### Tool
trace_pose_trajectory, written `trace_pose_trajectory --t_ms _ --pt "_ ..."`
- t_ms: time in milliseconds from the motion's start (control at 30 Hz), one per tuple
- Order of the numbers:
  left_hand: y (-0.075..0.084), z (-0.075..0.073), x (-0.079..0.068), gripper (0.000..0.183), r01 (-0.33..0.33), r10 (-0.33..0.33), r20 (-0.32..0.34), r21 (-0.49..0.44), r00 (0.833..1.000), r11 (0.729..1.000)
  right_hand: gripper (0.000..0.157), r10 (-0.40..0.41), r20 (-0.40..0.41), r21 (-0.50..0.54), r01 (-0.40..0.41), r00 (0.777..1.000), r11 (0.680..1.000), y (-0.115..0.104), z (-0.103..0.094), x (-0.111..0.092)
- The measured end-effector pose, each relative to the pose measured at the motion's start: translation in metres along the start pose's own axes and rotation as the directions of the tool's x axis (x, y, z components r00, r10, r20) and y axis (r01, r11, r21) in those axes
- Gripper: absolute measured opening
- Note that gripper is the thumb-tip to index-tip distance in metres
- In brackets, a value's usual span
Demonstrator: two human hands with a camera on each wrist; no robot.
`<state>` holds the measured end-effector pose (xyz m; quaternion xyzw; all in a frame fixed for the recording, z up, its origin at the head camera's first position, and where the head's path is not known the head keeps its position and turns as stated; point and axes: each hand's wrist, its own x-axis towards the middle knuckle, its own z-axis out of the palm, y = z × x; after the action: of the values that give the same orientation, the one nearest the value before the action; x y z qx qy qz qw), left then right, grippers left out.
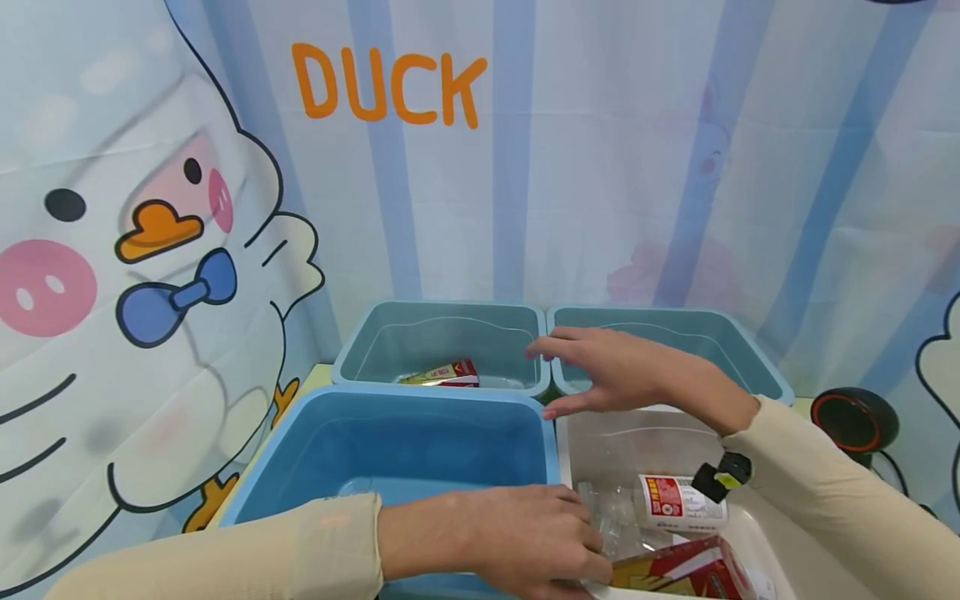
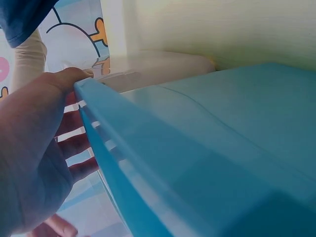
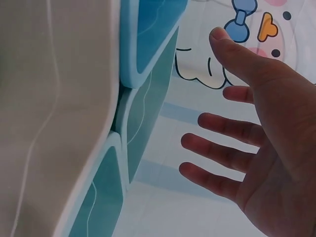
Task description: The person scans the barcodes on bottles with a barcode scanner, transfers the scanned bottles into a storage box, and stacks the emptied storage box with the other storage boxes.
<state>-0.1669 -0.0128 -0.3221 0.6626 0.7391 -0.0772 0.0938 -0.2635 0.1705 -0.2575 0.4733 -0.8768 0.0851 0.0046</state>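
Note:
My left hand reaches palm down across the right rim of the blue bin, its fingers hanging over the left side of the white bin. In the left wrist view the thumb tip lies right at a corner of the rim, and the fingertips are hidden behind it. Beside those fingers, inside the white bin, are clear plastic containers, a white bottle with a red label and a red-and-yellow box. My right hand hovers where the bins meet, fingers spread and holding nothing.
Two teal bins stand behind, the left one with a red-and-yellow box in it, the right one partly covered by the right hand. A black round device is at the far right. A printed duck curtain hangs behind.

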Motion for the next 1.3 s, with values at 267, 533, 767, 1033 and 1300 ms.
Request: trace_pose_trajectory --t_ms 267,533,767,1033,1300 --pt "0.001 0.000 -0.002 0.037 -0.009 0.008 -0.026 -0.018 1.000 1.000 0.042 -0.012 0.062 0.062 0.008 0.998 0.998 -0.003 0.009 -0.041" --pt "0.001 -0.001 -0.002 0.037 -0.009 0.008 -0.025 -0.018 1.000 1.000 0.030 -0.015 0.154 0.156 -0.009 0.988 0.988 -0.008 0.023 -0.070" --pt "0.001 0.000 -0.001 0.036 -0.011 0.010 -0.033 -0.019 0.999 1.000 0.029 0.058 0.324 0.213 -0.132 0.944 0.968 -0.010 0.045 -0.081" --pt "0.001 0.000 -0.001 0.035 -0.010 0.009 -0.039 -0.015 0.999 1.000 0.035 0.136 0.464 0.210 -0.258 0.875 0.943 -0.013 0.057 -0.080" --pt "0.000 0.000 -0.001 0.035 -0.007 0.007 -0.030 -0.009 1.000 1.000 0.042 0.179 0.624 0.138 -0.332 0.761 0.933 -0.011 0.063 -0.073"
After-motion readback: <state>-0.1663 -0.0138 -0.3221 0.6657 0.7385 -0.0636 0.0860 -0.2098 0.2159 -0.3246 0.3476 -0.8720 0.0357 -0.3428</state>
